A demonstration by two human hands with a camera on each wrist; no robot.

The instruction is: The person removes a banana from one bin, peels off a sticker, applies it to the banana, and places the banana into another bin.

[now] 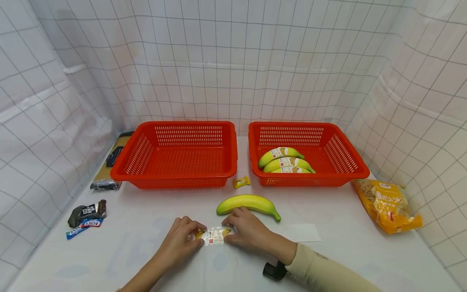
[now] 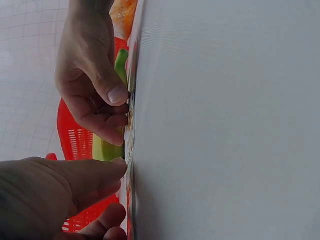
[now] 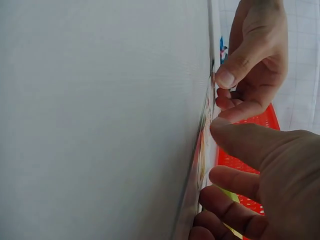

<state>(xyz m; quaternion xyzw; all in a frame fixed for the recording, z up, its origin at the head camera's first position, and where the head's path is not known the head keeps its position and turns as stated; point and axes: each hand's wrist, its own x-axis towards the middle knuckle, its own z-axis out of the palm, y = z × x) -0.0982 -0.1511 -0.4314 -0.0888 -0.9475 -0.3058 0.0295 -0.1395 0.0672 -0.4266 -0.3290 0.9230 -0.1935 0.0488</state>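
Observation:
A clear label strip (image 1: 216, 236) printed with bananas and small writing lies flat on the white table, held at its two ends. My left hand (image 1: 179, 239) has thumb and forefinger bent around the left end. At the right end, my right hand (image 1: 249, 231) holds the strip between thumb and fingers. In the right wrist view the label (image 3: 204, 142) shows only edge-on beside the right fingertips. A yellow-green banana (image 1: 248, 201) lies just behind the right hand, with no label visible on it.
A red basket (image 1: 175, 178) stands at back left. Another red basket (image 1: 343, 176) holds several labelled bananas (image 1: 281, 153). Around them lie a yellow wrapped sweet (image 1: 241, 182), dark packets (image 1: 87, 213), blue wrappers (image 1: 82, 228), an orange snack bag (image 1: 388, 207) and a white strip (image 1: 300, 232).

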